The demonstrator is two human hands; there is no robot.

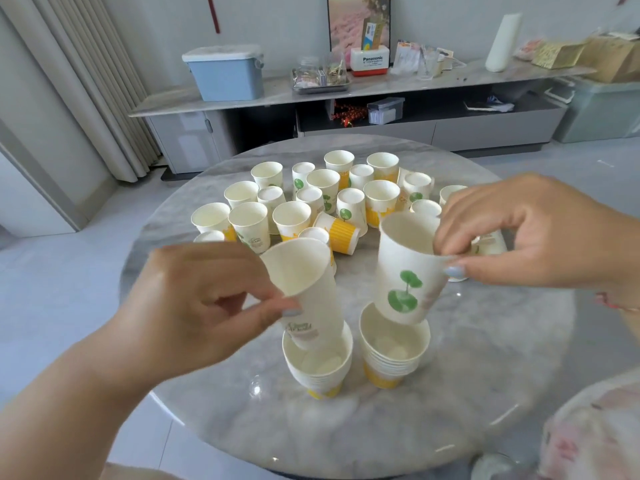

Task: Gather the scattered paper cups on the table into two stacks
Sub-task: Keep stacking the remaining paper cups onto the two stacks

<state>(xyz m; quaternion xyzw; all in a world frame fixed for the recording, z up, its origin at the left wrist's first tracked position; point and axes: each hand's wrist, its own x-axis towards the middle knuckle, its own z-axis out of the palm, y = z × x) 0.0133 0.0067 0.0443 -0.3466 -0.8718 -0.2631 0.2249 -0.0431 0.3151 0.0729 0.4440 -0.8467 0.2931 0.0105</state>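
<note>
Left hand (194,303) pinching rim of a cup (304,282), thumb outside, fingertips at the lip; cup tilted, mouth toward the camera, base dipping into the left stack (318,362). Right hand (519,230) pinching rim of a second cup (408,271), fingers curled inside, thumb against the outer wall; green tree print facing the camera, base just entering the right stack (394,348). Both stacks upright, side by side near the front of the round marble tabletop (485,358), close but apart, yellow bands at their bottoms. Behind them, loose cups (287,216) crowded across the far half: many upright, several upside down, one yellow-ribbed cup (341,233) on its side. Beyond the tabletop, a long low cabinet (242,98) carrying a blue lidded box (227,72).
</note>
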